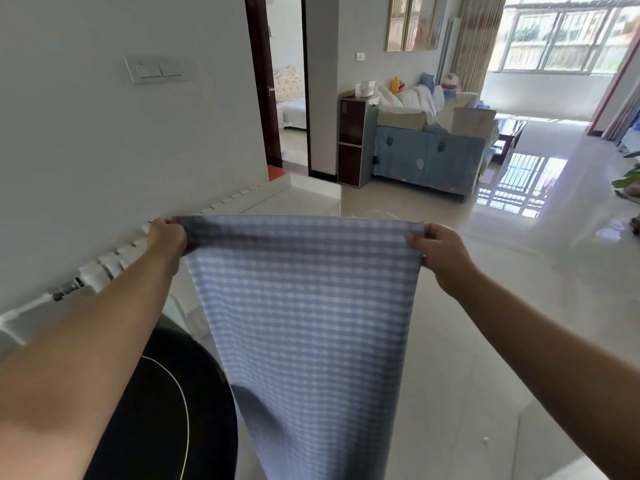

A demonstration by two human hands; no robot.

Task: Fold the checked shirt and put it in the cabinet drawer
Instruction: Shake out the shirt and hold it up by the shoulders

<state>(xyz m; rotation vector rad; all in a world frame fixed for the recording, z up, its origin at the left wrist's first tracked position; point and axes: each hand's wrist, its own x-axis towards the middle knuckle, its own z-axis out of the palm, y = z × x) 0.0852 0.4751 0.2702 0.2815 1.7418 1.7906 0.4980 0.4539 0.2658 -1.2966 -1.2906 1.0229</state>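
We hold the checked shirt (304, 306) up in the air before us, stretched flat between both hands, its blue-and-white cloth hanging straight down and narrowing toward the bottom edge of the view. Our left hand (168, 237) has its grip closed around the upper left corner, fingers curled over the bunched top edge; our right hand (441, 252) pinches the upper right corner in the same way, thumb lying along the hem. The two hands are well apart and roughly level, so the top edge runs taut between them. Behind the shirt, to the left, a white radiator (114, 258) runs along the wall, and a white cabinet (301, 195) stands just past it. Below our left arm sits a dark round object (166, 410) with a thin white line. Farther off stand a sofa (429, 157) under a blue cover and a bright window (568, 32).
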